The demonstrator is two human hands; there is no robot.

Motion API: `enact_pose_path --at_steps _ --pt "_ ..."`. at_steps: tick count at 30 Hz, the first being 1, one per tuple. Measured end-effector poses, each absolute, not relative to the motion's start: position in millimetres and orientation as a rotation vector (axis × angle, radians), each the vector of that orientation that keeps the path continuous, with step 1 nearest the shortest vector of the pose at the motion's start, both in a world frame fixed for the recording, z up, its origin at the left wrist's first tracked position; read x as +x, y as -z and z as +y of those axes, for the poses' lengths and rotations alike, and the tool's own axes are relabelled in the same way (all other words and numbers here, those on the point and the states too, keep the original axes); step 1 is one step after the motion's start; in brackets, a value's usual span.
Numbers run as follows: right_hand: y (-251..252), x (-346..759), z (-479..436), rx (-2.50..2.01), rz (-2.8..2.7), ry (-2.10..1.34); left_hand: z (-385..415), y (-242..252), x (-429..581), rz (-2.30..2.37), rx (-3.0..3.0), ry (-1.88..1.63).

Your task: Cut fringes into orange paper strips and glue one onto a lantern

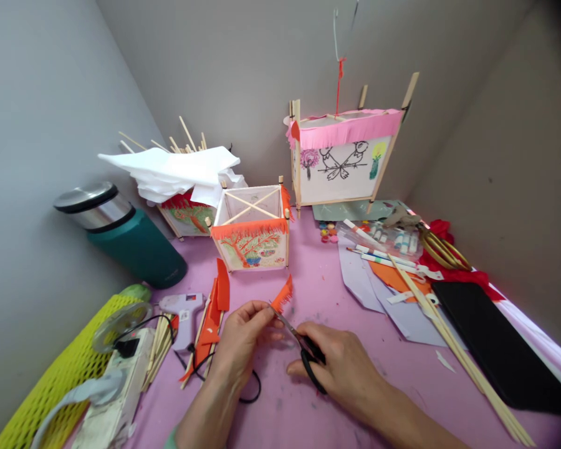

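Between the thumb and fingers of my left hand is a short strip of orange paper, its far end cut into a fringe. My right hand grips black-handled scissors, whose blades point left and reach the paper at my left fingertips. How far the blades are apart is hard to see. Just beyond stands a small box lantern with a painted tree and an orange fringe along its top edge. More orange paper lies left of my left hand.
A glue gun, power strip and teal bottle occupy the left. A pink-fringed lantern hangs at the back right. Wooden sticks, a black tablet-like slab, markers and gold-handled scissors lie right.
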State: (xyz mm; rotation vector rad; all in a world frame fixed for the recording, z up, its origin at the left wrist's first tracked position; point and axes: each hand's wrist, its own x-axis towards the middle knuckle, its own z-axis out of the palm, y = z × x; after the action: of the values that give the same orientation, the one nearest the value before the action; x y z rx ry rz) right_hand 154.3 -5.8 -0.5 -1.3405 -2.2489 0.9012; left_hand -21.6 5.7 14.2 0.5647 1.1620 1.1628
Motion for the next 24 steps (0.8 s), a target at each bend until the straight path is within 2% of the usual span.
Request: enact_pose_path --at_steps 24 --pt "0.1 153.4 -6.2 -1.354 -2.233 -0.879 4.5 -11.6 -24.7 1.21 0.613 -1.14"
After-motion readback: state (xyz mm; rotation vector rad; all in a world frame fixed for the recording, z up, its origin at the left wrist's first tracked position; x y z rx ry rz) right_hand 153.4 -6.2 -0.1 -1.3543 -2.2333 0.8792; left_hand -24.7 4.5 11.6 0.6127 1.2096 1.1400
